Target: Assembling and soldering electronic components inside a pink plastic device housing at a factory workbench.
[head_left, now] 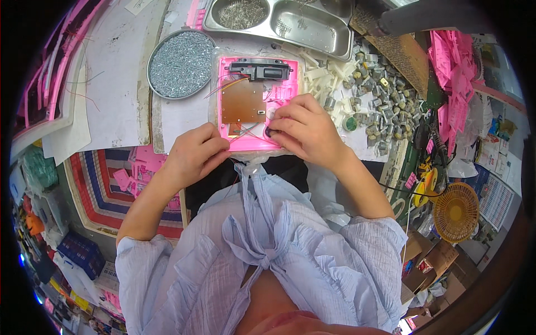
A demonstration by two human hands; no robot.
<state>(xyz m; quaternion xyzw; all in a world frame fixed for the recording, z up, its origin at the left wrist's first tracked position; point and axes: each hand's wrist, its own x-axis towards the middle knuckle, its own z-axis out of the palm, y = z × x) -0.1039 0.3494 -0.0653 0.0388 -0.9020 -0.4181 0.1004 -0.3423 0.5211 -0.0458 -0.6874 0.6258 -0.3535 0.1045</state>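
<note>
Case (240,144): head view, pink, open on the worktop (181,120), holding a brown board (243,100) and black module (259,70).
Left hand (201,149): narrow, holding the case's near left corner between thumb and fingers.
Right hand (304,129): fingers bunched at a black knob (268,132) inside the case; cannot tell whether they grip it.
Dish (149,75): left of the case, full of small metal parts (181,64).
Tray (324,42): steel, beyond the case.
</note>
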